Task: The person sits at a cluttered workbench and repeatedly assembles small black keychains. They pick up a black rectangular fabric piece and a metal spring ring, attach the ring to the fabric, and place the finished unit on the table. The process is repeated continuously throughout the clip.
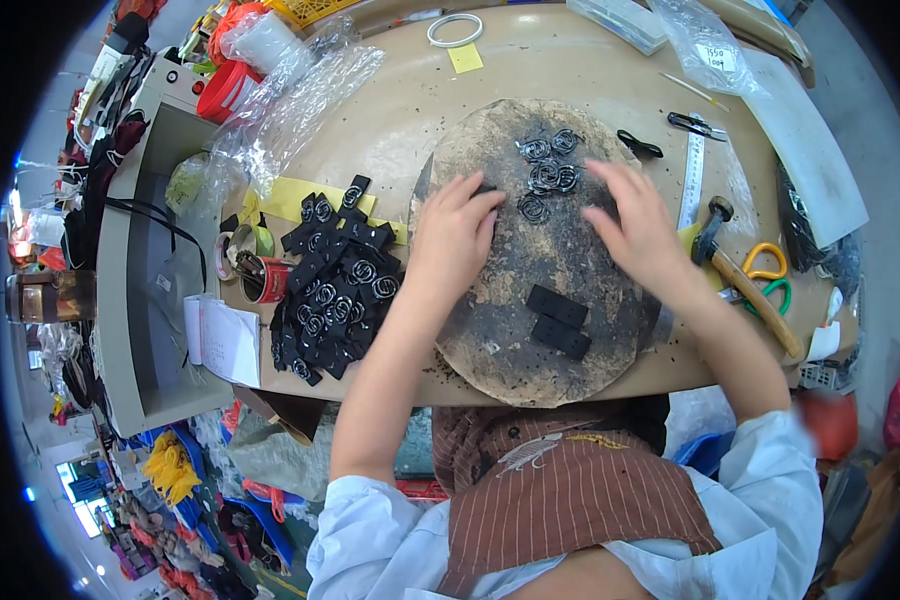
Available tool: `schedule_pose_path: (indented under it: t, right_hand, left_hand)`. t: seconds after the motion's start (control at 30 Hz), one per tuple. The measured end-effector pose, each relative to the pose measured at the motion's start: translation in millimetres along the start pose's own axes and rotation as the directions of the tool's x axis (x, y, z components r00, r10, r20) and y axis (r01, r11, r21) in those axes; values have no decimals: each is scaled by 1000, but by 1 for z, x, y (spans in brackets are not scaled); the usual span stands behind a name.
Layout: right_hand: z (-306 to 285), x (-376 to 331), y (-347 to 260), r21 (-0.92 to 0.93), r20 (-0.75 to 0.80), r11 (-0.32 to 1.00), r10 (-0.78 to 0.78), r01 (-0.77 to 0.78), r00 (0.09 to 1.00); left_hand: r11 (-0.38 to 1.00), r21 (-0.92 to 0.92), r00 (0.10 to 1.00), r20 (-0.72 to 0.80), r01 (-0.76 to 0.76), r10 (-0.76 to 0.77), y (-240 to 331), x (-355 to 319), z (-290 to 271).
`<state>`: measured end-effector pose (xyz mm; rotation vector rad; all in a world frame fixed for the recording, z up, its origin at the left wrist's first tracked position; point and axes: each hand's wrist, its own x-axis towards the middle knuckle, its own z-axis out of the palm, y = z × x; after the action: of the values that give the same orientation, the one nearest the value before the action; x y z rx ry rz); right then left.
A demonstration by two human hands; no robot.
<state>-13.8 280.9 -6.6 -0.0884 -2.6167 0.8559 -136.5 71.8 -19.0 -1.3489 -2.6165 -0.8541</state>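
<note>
A round, worn board (500,360) lies on the table in front of me. Near its far side sits a small cluster of shiny dark metal swirl-shaped ornaments (550,178). Left of the cluster is my left hand (452,235), fingers loosely bent and apart, with a small dark patch by the fingertips that I cannot make out. On the other side my right hand (635,220) is open, thumb and forefinger spread toward the ornaments without visibly gripping any. Two black rectangular strips (558,322) lie side by side on the nearer part of the board.
Left of the board is a pile of black strips with ornaments (335,290), beside a red tin (266,280) and a notepad (225,340). At the right lie a hammer (755,290), scissors (767,265) and a ruler (692,175). A white ring (455,30) is at the back.
</note>
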Motion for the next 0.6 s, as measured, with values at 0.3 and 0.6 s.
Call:
schedule_pose_path:
  t: [0.3, 0.6]
  right_hand:
    - [-2, 30, 5, 329, 273, 938, 19, -112, 962]
    - [-24, 0, 18, 321, 278, 880, 265, -350, 923]
  left_hand:
    - [994, -92, 995, 85, 66, -58, 54, -71, -14]
    - [966, -239, 993, -42, 102, -115, 44, -20, -11]
